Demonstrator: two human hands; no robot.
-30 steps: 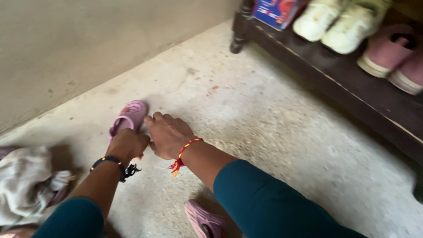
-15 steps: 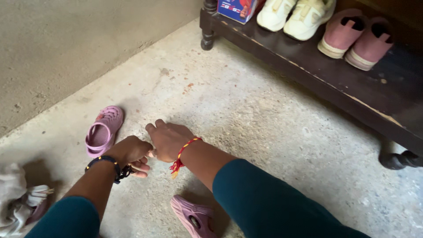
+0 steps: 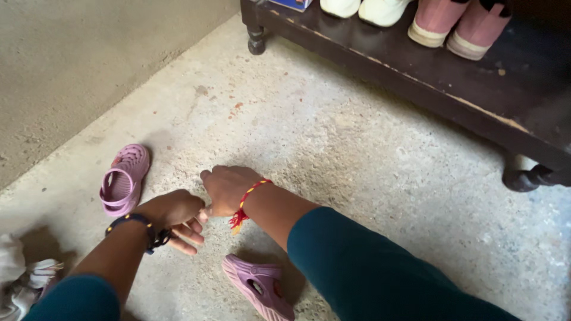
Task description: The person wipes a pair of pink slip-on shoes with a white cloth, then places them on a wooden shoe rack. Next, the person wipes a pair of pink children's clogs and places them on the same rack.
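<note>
My left hand (image 3: 175,215) hangs just above the concrete floor (image 3: 357,160) with loose, empty fingers, touching my right hand (image 3: 227,189), which is curled and holds nothing I can see. The small pink sandal (image 3: 123,180) lies just left of my left hand, its mate (image 3: 259,286) near my right forearm. The dark shoe rack (image 3: 476,89) stands well beyond.
</note>
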